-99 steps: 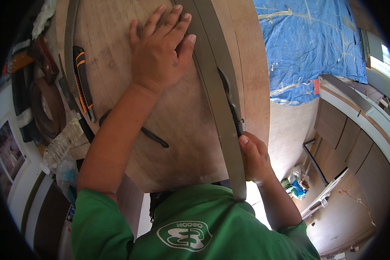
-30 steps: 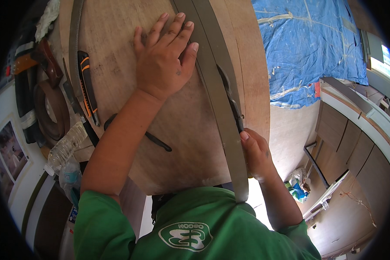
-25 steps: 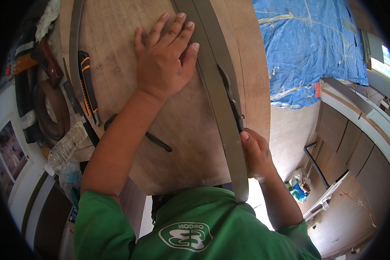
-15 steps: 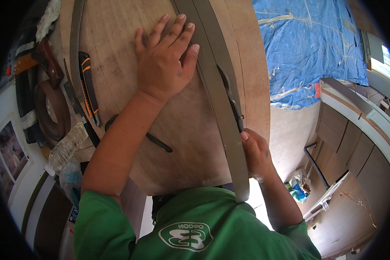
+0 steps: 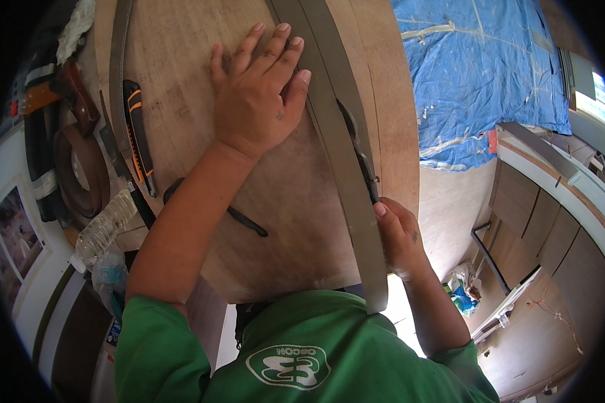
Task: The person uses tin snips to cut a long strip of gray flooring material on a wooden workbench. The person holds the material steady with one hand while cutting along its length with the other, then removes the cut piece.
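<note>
My left hand lies palm down on the plywood board, fingers spread, thumb beside a long grey strip. My right hand is closed at the strip's right edge, thumb on a narrow dark piece; what its fingers hold is partly hidden. That piece runs forward along the edge, its far part wavy. An orange-and-black utility knife lies left of my left hand. A black bent object lies partly hidden behind my left forearm.
Along the left are an orange tool, a brown coiled band, a long dark tool and plastic bottles. A blue tarp is at the upper right, wooden panels and bundled rubbish at the lower right.
Since the oldest frame the whole view has shifted slightly. My right hand has crept a little forward along the strip; my left hand stays spread on the board, moved very little.
</note>
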Available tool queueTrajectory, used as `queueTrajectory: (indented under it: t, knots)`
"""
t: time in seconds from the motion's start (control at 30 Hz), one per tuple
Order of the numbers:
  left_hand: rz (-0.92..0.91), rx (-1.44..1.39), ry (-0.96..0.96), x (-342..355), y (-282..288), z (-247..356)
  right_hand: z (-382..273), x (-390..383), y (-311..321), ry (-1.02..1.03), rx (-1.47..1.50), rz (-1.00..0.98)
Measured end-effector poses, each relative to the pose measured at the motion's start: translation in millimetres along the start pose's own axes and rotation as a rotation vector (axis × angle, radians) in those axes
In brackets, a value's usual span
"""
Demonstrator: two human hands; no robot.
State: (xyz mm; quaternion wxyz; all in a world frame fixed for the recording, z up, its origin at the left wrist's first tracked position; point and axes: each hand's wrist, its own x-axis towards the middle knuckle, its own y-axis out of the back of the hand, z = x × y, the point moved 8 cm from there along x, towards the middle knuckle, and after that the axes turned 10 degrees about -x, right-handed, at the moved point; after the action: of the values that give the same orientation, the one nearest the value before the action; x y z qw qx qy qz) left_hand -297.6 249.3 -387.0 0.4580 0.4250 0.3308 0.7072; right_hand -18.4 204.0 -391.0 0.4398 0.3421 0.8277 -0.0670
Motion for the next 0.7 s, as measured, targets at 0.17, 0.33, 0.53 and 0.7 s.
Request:
queueTrajectory:
  t: [0.17,0.33,0.53,0.7]
  knots:
    - [0.033,-0.020,-0.013,-0.6,-1.4,-1.1,0.7,2.6,-3.9,-0.026,0.096,-0.008]
    - [0.029,-0.013,-0.008,-1.1,-1.3,-1.1,0.7,2.6,-5.8,-0.016,0.111,-0.020]
    - [0.028,-0.016,-0.010,-0.6,-0.9,-1.7,2.3,2.4,-3.3,-0.033,0.077,-0.018]
    - [0.029,-0.015,-0.011,-0.2,-1.0,-0.9,0.2,3.5,-2.2,-0.018,0.039,-0.011]
